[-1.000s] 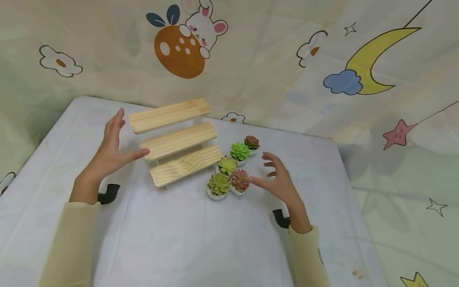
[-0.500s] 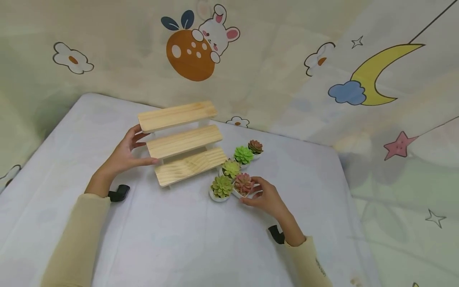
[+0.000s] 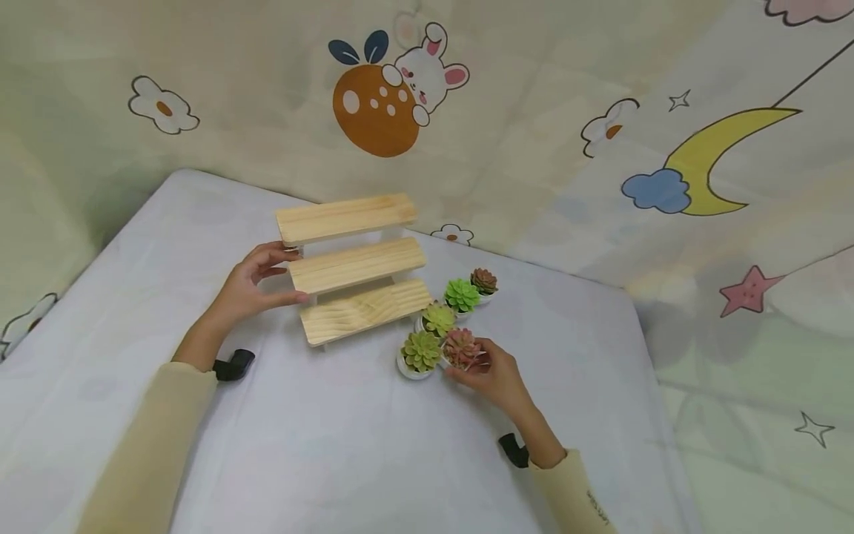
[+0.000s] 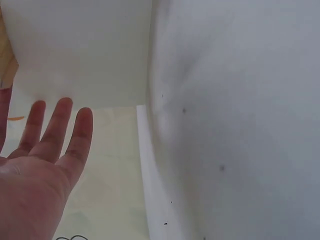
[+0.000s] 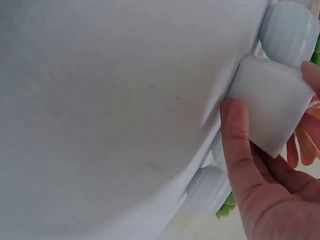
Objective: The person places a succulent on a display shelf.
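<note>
The left sleeve, lower left, and dark-lettered right sleeve, lower right, were beige; black bent wrist pieces protruded inward.

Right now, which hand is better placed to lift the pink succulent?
The right hand, I'd say: it grips the white pot under the pink succulent, while the left hand is at the left end of the wooden stand, away from that pot.

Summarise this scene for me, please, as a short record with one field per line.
Left hand: touches the left end of the three-tier wooden stand
Right hand: grips the potted pink succulent
Other plants: brown succulent, bright green succulent, yellow-green succulent, olive succulent, near the stand's right end
Surface: white table
Backdrop: cartoon-printed fabric
</note>
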Action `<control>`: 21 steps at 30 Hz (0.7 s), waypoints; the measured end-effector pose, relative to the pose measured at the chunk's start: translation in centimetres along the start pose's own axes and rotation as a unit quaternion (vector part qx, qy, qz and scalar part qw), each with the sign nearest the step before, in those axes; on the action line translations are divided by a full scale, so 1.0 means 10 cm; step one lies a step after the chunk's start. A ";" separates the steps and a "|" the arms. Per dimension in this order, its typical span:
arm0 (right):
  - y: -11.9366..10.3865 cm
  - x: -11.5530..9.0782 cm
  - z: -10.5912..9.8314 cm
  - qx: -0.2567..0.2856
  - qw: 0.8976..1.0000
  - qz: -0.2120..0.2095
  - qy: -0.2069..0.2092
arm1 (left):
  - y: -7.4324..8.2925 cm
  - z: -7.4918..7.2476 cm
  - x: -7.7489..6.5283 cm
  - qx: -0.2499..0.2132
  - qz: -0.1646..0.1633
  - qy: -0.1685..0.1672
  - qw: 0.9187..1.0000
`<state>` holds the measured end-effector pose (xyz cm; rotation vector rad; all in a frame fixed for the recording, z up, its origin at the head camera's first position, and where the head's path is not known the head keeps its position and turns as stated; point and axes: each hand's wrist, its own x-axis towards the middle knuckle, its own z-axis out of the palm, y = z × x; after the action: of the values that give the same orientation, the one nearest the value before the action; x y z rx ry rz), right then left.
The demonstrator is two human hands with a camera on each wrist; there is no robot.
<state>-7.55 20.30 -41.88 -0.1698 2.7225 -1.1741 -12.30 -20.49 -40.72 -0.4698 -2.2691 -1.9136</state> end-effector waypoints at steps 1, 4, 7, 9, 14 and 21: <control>0.00 0.00 0.00 0.003 1.000 -0.001 0.004 | 0.00 0.01 -0.01 0.004 0.002 0.005 1.000; 0.02 -0.04 -0.02 0.014 1.000 0.002 0.021 | -0.05 0.01 -0.01 0.022 -0.012 0.014 1.000; 0.04 -0.08 -0.05 0.021 0.999 0.004 0.043 | -0.11 0.00 -0.02 0.039 -0.036 0.013 0.998; 0.03 -0.11 -0.09 0.020 0.998 -0.005 0.065 | -0.13 -0.02 -0.04 0.046 -0.043 0.008 0.998; -0.20 -0.13 -0.23 0.043 0.990 -0.053 0.126 | -0.15 -0.04 -0.04 0.044 -0.040 -0.002 0.998; -0.81 0.09 -0.38 0.096 0.977 -0.119 0.152 | -0.14 -0.03 -0.06 0.046 -0.060 -0.008 0.997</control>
<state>-8.87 17.30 -33.46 -0.3210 2.8824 -1.6452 -12.18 -21.09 -42.16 -0.3467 -2.4344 -1.8540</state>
